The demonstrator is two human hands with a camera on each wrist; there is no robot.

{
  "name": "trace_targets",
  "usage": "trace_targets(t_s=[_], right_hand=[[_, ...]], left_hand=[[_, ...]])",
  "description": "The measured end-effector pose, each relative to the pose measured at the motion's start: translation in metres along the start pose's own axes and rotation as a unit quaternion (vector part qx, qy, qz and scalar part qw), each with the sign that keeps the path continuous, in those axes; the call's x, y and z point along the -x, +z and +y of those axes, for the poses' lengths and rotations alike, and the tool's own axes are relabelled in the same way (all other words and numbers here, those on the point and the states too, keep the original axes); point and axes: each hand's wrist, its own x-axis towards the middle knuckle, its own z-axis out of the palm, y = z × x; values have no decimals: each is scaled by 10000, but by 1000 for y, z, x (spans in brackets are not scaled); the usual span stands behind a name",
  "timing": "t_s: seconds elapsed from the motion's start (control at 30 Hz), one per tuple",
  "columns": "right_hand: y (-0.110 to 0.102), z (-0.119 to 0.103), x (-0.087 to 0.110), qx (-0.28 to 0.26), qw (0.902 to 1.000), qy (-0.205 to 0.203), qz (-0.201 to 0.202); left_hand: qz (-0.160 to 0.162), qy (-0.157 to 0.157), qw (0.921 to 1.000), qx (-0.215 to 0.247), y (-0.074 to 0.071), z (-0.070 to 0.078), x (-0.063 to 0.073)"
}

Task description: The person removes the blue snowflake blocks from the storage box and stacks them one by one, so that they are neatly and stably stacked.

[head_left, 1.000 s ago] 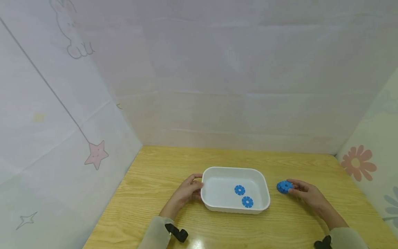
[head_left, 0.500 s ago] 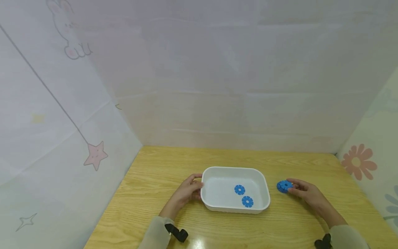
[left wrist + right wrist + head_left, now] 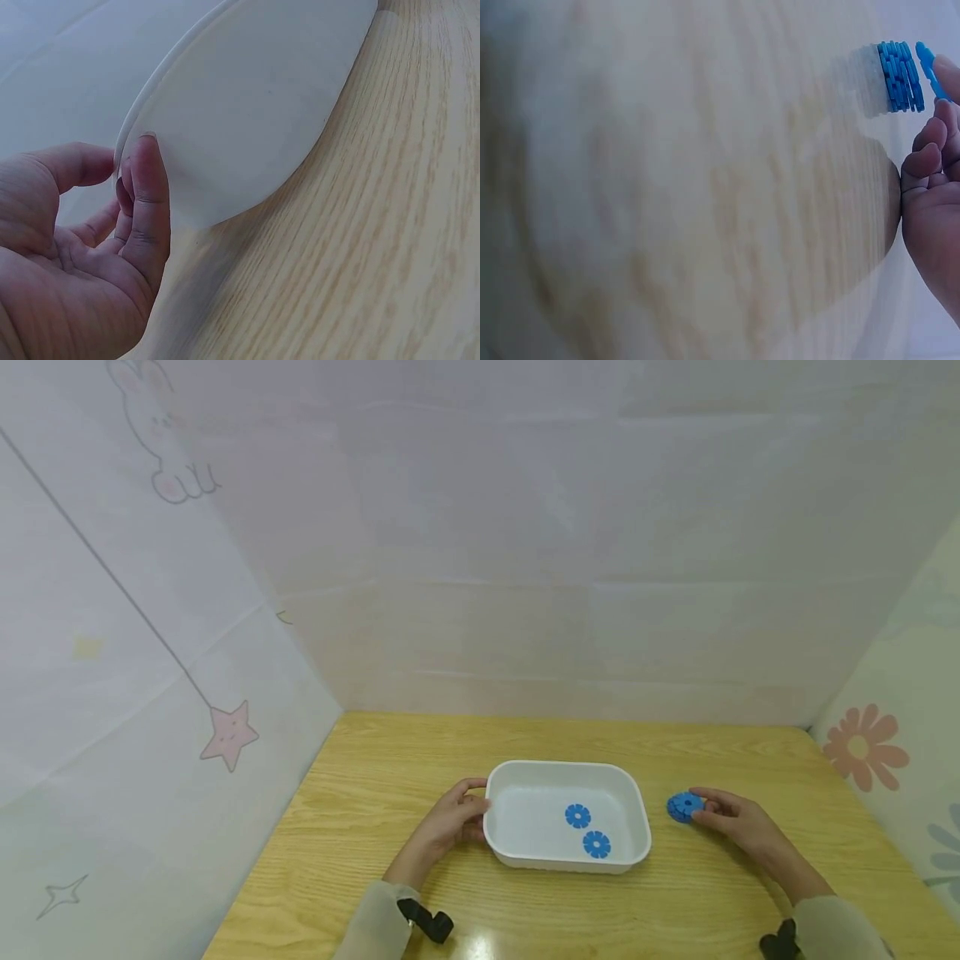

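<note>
A white plastic basin (image 3: 521, 818) stands on the table with two blue notched discs (image 3: 577, 816) lying flat inside. At its left end my left hand (image 3: 450, 822) holds the rim, and in the left wrist view the thumb and fingers of that hand (image 3: 90, 255) pinch the basin wall (image 3: 247, 97) from either side. To the right of the basin is a small stack of blue discs (image 3: 901, 77). Just over it my right hand (image 3: 738, 827) pinches one blue disc (image 3: 928, 64); in the right wrist view a narrow gap separates this disc from the stack.
The wooden table (image 3: 420, 743) is backed by a pale cloth wall (image 3: 487, 610), with printed cloth at both sides. Black straps with knobs (image 3: 435, 927) sit on both wrists.
Both hands stay nearly in place. The view shifts very slightly; the basin and the discs in it keep their positions.
</note>
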Motion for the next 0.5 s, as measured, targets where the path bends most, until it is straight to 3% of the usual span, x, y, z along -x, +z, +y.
trace_targets(t_s=[0.5], right_hand=[[2, -1, -2, 96, 9996, -252, 22]], left_hand=[[-6, -2, 10000, -1, 0, -1, 0]])
